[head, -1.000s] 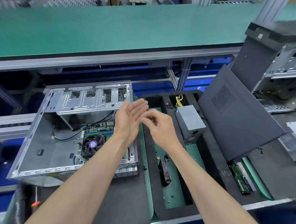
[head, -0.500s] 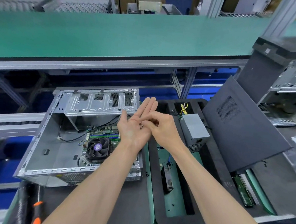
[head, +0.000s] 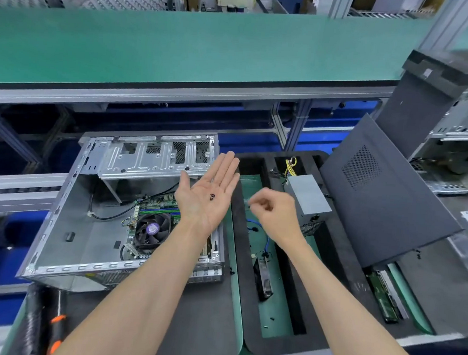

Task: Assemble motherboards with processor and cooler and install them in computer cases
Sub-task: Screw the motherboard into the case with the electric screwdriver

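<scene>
Only blurred fan (head: 151,228) sticker, unreadable.

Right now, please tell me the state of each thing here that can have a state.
Computer case: lying on its side, open, side panel off.
Motherboard: inside the case, cooler fan mounted on it.
Left hand: open, palm up, small dark screws lying on it.
Right hand: fingers curled, seems to pinch something tiny.
Side panel: detached, leaning tilted.

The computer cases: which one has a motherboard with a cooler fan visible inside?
The open case lying at the left, under the left hand; the case at far right shows none.
</scene>
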Tool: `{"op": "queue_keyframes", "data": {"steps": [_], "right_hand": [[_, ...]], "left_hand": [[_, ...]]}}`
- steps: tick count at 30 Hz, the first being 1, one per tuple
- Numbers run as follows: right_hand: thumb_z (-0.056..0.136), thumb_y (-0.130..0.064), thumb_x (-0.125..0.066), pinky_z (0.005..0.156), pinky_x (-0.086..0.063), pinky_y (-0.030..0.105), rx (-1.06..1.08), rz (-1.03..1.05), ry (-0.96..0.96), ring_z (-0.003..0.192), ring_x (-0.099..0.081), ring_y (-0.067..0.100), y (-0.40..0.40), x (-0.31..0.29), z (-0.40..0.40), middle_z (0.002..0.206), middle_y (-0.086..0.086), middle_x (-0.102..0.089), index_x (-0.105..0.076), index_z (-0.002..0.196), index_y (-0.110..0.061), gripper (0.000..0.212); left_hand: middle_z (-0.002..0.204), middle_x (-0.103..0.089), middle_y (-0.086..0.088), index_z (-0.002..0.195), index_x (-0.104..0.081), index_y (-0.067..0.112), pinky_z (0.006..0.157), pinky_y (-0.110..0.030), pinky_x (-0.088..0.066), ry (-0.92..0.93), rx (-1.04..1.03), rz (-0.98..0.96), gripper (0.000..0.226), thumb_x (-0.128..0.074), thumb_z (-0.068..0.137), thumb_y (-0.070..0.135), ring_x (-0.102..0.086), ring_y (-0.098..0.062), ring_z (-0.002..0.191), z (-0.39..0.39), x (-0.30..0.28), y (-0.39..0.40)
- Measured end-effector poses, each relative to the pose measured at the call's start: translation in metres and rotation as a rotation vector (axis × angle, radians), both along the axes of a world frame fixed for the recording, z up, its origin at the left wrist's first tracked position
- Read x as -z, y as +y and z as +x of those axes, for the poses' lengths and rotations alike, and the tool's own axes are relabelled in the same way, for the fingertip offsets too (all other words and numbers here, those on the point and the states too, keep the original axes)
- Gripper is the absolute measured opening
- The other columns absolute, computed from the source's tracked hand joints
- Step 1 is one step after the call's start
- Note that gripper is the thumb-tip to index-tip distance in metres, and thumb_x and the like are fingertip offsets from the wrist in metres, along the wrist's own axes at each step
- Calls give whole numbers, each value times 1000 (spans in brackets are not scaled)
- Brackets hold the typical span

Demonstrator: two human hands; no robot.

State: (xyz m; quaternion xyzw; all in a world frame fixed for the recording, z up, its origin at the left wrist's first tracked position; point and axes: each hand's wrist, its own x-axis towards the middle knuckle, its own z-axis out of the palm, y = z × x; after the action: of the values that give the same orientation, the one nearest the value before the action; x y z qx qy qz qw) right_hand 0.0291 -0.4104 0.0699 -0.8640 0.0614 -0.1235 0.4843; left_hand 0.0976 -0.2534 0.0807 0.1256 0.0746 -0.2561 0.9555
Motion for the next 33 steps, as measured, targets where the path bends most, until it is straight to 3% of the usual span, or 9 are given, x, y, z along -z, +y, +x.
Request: {"op": "queue_keyframes", "data": {"steps": [3, 7, 13, 17, 24, 28, 33], "right_hand": [[83, -6, -70, 74, -48, 20, -274, -281, 331, 71, -61, 3, 0, 38, -15, 80, -7, -71, -79, 94, -17, 17], [83, -22, -80, 88, -52, 28, -417, -446, 565, 100, -65, 22, 13, 82, -34, 109, 4, -71, -74, 115, -16, 33], [84, -23, -82, 90, -49, 35, -378, -434, 543, 111, -60, 32, 26, 109, -41, 120, 8, -66, -69, 118, -8, 39], [88, -15, -76, 87, -51, 39, -395, -499, 481, 105, -65, 37, 31, 114, -39, 111, 11, -71, -74, 109, -5, 24], [101, -17, -56, 84, -51, 46, -575, -800, 431, 94, -60, 40, 33, 110, -36, 108, 14, -60, -69, 105, -3, 20], [95, -14, -56, 81, -50, 47, -578, -804, 460, 98, -58, 42, 37, 104, -36, 110, 18, -58, -60, 108, 0, 20], [84, -6, -60, 73, -49, 41, -508, -718, 521, 96, -58, 41, 43, 98, -33, 104, 22, -58, -57, 98, 0, 15]], "left_hand": [[143, -52, -27, 141, -46, -10, 122, -48, -26, -2, 11, 8, 92, -23, 99, 69, -48, -40, 137, 0, 6, 1], [146, -49, -27, 141, -46, -10, 121, -48, -28, -32, 45, 13, 91, -28, 98, 68, -48, -40, 136, -1, 11, -2], [150, -45, -25, 139, -48, -11, 122, -47, -26, -57, 82, -9, 89, -32, 98, 66, -45, -40, 139, 0, 16, -2], [151, -44, -25, 141, -47, -10, 123, -47, -25, -61, 81, -8, 88, -33, 98, 66, -44, -39, 140, 0, 18, -2], [151, -44, -24, 142, -47, -8, 123, -46, -25, -62, 78, -6, 85, -34, 98, 64, -43, -38, 141, 1, 18, -3], [151, -45, -24, 142, -48, -7, 123, -45, -25, -57, 77, -4, 85, -35, 99, 64, -43, -38, 141, 0, 18, -4], [150, -46, -24, 142, -48, -7, 122, -45, -26, -49, 67, -4, 85, -34, 99, 65, -45, -37, 140, 0, 17, -4]]}}
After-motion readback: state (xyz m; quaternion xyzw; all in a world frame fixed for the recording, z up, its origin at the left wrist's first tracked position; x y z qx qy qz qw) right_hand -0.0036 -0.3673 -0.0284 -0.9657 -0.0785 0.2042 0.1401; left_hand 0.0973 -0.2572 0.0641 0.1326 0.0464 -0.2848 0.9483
